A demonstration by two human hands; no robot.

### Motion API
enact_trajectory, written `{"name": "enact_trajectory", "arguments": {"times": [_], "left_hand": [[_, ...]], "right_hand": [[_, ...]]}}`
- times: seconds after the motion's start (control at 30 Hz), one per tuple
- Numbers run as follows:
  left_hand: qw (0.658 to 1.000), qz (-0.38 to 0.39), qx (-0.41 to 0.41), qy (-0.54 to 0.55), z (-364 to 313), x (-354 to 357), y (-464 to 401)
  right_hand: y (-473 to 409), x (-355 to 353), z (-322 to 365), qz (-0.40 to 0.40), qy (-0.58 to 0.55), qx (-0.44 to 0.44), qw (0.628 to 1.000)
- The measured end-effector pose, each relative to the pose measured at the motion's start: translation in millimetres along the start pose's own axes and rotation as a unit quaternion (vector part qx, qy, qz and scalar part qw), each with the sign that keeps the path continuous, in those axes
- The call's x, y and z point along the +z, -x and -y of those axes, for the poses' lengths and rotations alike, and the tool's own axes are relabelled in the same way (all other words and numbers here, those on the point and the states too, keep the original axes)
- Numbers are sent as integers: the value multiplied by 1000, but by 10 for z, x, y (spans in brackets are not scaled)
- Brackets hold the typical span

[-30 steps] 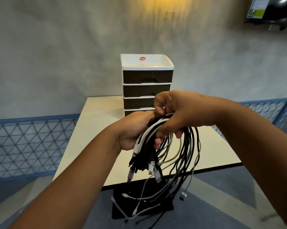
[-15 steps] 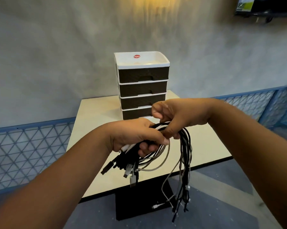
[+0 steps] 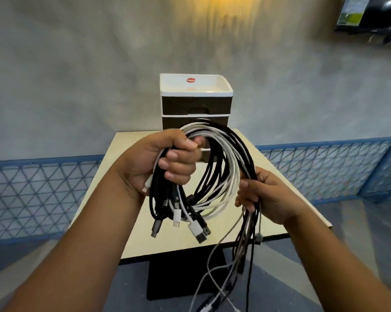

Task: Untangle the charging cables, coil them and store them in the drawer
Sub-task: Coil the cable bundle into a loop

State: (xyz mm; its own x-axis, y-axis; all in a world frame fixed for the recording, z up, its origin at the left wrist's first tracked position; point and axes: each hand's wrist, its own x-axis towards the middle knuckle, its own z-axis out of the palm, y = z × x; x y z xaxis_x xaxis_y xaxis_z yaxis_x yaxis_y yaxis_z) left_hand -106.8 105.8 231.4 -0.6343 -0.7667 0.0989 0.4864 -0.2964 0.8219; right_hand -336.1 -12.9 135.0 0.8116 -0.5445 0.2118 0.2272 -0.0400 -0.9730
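Observation:
A bundle of black and white charging cables (image 3: 221,167) forms a loop in front of me, above the table. My left hand (image 3: 165,163) grips the bundle at its upper left, and several plug ends hang below that fist. My right hand (image 3: 262,194) holds the loop's right side, where loose cable ends trail down past the table edge. Behind the cables stands a white drawer unit (image 3: 195,100) with dark drawer fronts, all pushed in; its lower drawers are hidden by the bundle.
The cream square table (image 3: 131,176) stands on a black pedestal (image 3: 178,273) against a grey wall. A blue lattice railing (image 3: 41,194) runs low along both sides. A dark screen (image 3: 370,16) hangs at the upper right.
My right hand has slid from the top of the bundle down to its right side, pulling the cables into a wide loop. My left hand has risen and turned fingers toward me.

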Motion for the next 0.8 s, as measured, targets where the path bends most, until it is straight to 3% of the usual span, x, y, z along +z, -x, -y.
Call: {"name": "enact_trajectory", "arguments": {"times": [0.1, 0.23, 0.37, 0.47, 0.63, 0.7, 0.8], "left_hand": [[999, -15, 33, 12, 28, 49, -205], [993, -44, 111, 21, -33, 145, -343], [976, -114, 184, 0, -135, 190, -421], [950, -193, 246, -20, -83, 210, -535], [868, -331, 366, -49, 104, 318, -822], [815, -400, 413, -68, 188, 320, -935], [726, -510, 441, -138, 329, 267, -1071]], "right_hand": [[99, -10, -252, -6, -14, 43, 999], [311, -27, -629, -3, 74, 148, 986], [451, -61, -736, -57, 47, 152, 986], [482, -63, -658, -54, 52, 156, 985], [509, 22, -412, -59, 136, 209, 967], [482, 68, -298, -67, 266, 227, 934], [432, 128, -143, -29, 471, 208, 857]]}}
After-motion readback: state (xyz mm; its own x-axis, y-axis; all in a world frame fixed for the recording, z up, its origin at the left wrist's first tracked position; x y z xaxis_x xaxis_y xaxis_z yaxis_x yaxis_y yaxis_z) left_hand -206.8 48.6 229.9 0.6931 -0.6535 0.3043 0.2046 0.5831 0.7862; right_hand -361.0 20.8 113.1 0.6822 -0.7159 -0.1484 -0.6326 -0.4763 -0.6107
